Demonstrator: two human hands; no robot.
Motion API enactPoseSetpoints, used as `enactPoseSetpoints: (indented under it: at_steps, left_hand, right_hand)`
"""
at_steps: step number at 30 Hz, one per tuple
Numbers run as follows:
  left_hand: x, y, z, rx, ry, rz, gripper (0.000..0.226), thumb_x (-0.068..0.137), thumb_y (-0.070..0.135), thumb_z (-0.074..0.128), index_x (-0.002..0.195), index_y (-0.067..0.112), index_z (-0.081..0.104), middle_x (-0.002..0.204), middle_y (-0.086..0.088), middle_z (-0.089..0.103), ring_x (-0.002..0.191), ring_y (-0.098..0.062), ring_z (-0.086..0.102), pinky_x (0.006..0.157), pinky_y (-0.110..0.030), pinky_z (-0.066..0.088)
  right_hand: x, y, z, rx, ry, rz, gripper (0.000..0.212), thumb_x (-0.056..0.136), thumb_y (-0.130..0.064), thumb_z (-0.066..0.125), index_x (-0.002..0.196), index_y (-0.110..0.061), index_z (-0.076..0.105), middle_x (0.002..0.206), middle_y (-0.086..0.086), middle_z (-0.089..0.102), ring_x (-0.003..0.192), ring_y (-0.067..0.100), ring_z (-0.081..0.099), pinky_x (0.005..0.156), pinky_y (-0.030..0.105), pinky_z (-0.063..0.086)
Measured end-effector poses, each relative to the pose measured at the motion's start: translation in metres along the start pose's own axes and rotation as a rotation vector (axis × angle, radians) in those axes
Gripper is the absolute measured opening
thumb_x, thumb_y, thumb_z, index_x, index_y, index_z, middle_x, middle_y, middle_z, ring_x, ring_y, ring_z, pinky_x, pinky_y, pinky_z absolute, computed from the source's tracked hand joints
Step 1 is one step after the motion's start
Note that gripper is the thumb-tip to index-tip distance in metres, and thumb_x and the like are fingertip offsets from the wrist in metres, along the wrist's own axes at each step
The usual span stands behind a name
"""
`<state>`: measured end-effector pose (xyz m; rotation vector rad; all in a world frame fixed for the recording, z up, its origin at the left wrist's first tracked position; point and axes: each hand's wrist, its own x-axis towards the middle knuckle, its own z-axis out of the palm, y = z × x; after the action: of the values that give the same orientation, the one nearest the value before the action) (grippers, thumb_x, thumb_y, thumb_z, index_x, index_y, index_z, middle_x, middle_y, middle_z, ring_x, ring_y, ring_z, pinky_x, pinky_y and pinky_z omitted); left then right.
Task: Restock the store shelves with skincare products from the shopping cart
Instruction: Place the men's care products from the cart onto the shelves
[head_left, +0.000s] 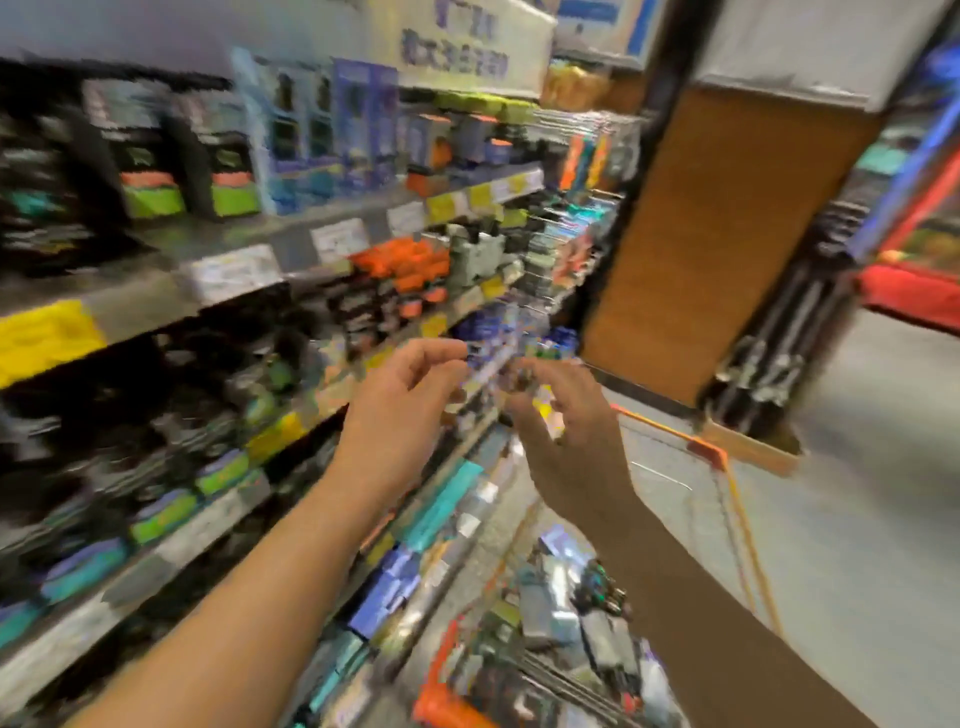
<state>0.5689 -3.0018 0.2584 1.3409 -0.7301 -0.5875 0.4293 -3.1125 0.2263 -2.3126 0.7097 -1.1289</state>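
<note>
The whole view is smeared by motion. My left hand (405, 400) is raised in front of the middle shelves (311, 421), its fingers loosely curled with a gap between thumb and forefinger. Just to its right, my right hand (566, 436) is lifted with its fingers spread and bent. I see nothing plainly held in either hand. Blurred blue and green packs (524, 348) on the shelf show between the fingertips. Below my forearms, the shopping cart (709, 452) with an orange rim holds several small skincare boxes and packs (550, 634).
Shelves packed with boxed products and yellow and white price tags (234, 275) fill the left side. A brown pillar (717, 223) stands past the cart. Grey aisle floor (857, 519) opens to the right, with a red display (909, 296) at the far right.
</note>
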Motion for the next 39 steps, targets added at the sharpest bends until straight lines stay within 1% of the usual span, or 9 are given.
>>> enactPoseSetpoints:
  at_steps: [3,6,9,14,17,21,29,34,39]
  left_hand:
    - [0.003,-0.032,0.066,-0.017,-0.153,-0.103,0.009,0.094,0.016,0.070,0.095,0.025,0.071,0.088,0.003,0.073,0.072,-0.010,0.064,0.069,-0.034,0.051]
    - [0.002,-0.058,0.125,0.005,-0.249,-0.195,0.017,0.080,0.034,0.069,0.097,0.028,0.071,0.092,0.004,0.073,0.074,-0.011,0.067,0.066,-0.030,0.052]
    - [0.000,-0.088,0.167,0.042,-0.303,-0.306,0.007,0.092,0.029,0.069,0.098,0.030,0.073,0.093,0.006,0.075,0.083,-0.018,0.069,0.072,-0.037,0.054]
    - [0.004,-0.126,0.213,0.085,-0.305,-0.496,0.016,0.102,0.021,0.059,0.109,0.022,0.073,0.099,0.000,0.076,0.083,-0.021,0.069,0.072,-0.038,0.055]
    - [0.011,-0.146,0.225,0.084,-0.252,-0.592,0.018,0.102,0.021,0.058,0.113,0.018,0.072,0.107,-0.007,0.075,0.086,-0.024,0.069,0.066,-0.035,0.059]
    - [0.017,-0.181,0.231,0.115,-0.209,-0.681,0.022,0.101,0.026,0.061,0.117,0.014,0.070,0.104,-0.005,0.075,0.084,-0.024,0.070,0.086,-0.046,0.060]
    - [0.026,-0.244,0.235,0.226,-0.205,-0.831,0.013,0.100,0.026,0.062,0.101,0.017,0.071,0.095,-0.002,0.073,0.073,-0.017,0.065,0.057,-0.026,0.052]
    - [0.033,-0.294,0.245,0.311,-0.210,-0.930,0.014,0.102,0.026,0.057,0.097,0.020,0.069,0.090,0.001,0.071,0.067,-0.016,0.061,0.061,-0.027,0.051]
    - [0.032,-0.351,0.259,0.392,-0.254,-1.055,0.016,0.100,0.029,0.058,0.108,0.019,0.068,0.100,0.000,0.074,0.076,-0.019,0.067,0.064,-0.030,0.054]
  right_hand:
    - [-0.027,0.048,-0.038,0.000,0.050,0.151,0.046,0.096,-0.052,0.049,0.132,-0.026,0.064,0.128,-0.012,0.059,0.123,0.004,0.053,0.101,0.019,0.040]
    - [-0.051,0.089,-0.070,-0.033,0.090,0.256,0.045,0.097,-0.053,0.050,0.132,-0.029,0.064,0.130,-0.013,0.061,0.124,-0.001,0.052,0.104,0.020,0.041]
    - [-0.070,0.125,-0.094,-0.032,0.111,0.351,0.045,0.096,-0.055,0.048,0.133,-0.033,0.062,0.129,-0.017,0.059,0.124,0.000,0.051,0.106,0.030,0.043]
    - [-0.095,0.178,-0.113,0.008,0.161,0.490,0.035,0.098,-0.052,0.053,0.131,-0.040,0.059,0.124,-0.025,0.054,0.123,0.003,0.053,0.108,0.040,0.046]
    - [-0.109,0.209,-0.114,0.054,0.172,0.571,0.028,0.102,-0.039,0.059,0.129,-0.038,0.062,0.123,-0.025,0.055,0.123,0.006,0.055,0.108,0.043,0.046]
    - [-0.126,0.253,-0.098,0.125,0.175,0.717,0.024,0.101,-0.037,0.059,0.125,-0.040,0.062,0.127,-0.013,0.061,0.121,0.008,0.057,0.105,0.043,0.047]
    - [-0.151,0.315,-0.058,0.166,0.224,0.973,0.028,0.102,-0.038,0.058,0.127,-0.028,0.065,0.122,-0.005,0.065,0.113,0.011,0.061,0.098,0.038,0.052]
    - [-0.179,0.354,-0.032,0.167,0.221,1.094,0.022,0.102,-0.039,0.057,0.120,-0.029,0.063,0.111,-0.008,0.066,0.100,0.011,0.066,0.087,0.033,0.054]
    - [-0.210,0.390,-0.003,0.131,0.202,1.270,0.021,0.099,-0.036,0.058,0.115,-0.025,0.067,0.109,-0.008,0.068,0.100,0.011,0.063,0.086,0.033,0.050]
